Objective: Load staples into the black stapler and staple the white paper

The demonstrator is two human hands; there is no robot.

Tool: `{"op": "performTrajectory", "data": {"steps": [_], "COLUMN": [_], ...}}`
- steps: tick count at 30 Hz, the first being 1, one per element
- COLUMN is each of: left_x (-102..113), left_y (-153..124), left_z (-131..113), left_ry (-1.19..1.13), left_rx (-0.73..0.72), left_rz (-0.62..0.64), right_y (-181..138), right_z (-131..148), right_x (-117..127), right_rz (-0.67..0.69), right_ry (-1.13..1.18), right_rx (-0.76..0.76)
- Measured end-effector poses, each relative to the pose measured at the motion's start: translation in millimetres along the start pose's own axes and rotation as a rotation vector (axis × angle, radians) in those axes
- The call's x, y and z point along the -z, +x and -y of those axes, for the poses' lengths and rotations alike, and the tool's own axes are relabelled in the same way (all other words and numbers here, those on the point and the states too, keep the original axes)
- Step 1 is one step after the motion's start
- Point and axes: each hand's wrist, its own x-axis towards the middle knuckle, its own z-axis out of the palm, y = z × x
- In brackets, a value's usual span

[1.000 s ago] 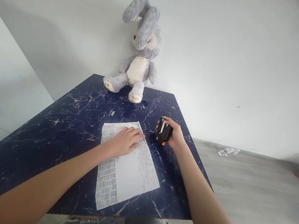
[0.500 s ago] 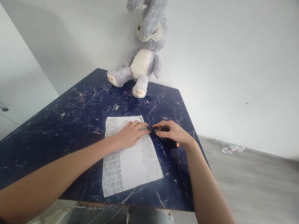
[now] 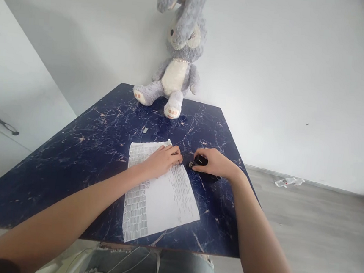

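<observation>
Stapler (image 3: 202,169), black and mostly hidden under the right hand (image 3: 215,163), lies on the tabletop (image 3: 81,153) near its right edge, its nose pointing toward the far right corner of the paper (image 3: 159,194). The right hand is closed over the stapler from above, fingers wrapped round its top; whether the stapler's mouth already takes in the paper corner cannot be made out, since both hands crowd that spot. The left hand (image 3: 162,162) lies flat and open, palm down, on the far part of the paper, fingertips reaching the sheet's far right corner and almost meeting the right hand. The paper is a printed sheet with dense text along its left and right margins and a blank middle; it sits slightly askew, its near edge close to the near edge of the tabletop. Beyond the paper, toward the far edge, a small pale scrap (image 3: 144,129) lies alone on the dark blue marbled surface. At the far edge a grey plush rabbit (image 3: 176,64) sits leaning against the white wall, feet out toward the paper. Off the right edge, on the grey floor by the wall, lies a clear bottle (image 3: 288,181). A white door with a dark handle (image 3: 5,125) stands left of the tabletop.
</observation>
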Motion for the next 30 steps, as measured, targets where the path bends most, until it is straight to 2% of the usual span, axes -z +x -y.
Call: {"op": "performTrajectory", "data": {"steps": [2, 5, 7, 10, 18, 23, 30], "left_x": [1.6, 1.7, 0.3, -2.9, -0.6, 6.3, -4.8], "left_y": [-1.0, -0.5, 0.8, 2.4, -5.9, -16.4, -16.6], "left_z": [-0.3, 1.0, 2.6, 3.9, -2.8, -9.8, -6.4], "left_ry": [-0.02, -0.044, -0.068, -0.145, -0.347, -0.293, -0.198], "left_rx": [-0.002, 0.007, 0.009, 0.015, 0.099, -0.006, -0.068], "left_rz": [-0.049, -0.093, -0.094, -0.071, -0.034, 0.109, 0.23], "right_y": [-0.6, -1.4, -2.1, -2.7, 2.2, 4.3, 4.9], "right_z": [-1.4, -1.1, 0.3, 3.9, 18.6, 20.8, 30.2], "right_x": [0.8, 2.3, 3.1, 2.9, -5.4, -7.4, -10.3], "right_rz": [0.049, 0.125, 0.188, 0.232, 0.134, 0.073, 0.099], "right_ry": [0.0, 0.076, 0.131, 0.185, 0.198, 0.213, 0.254], "right_rx": [0.016, 0.141, 0.222, 0.263, 0.208, 0.16, 0.167]}}
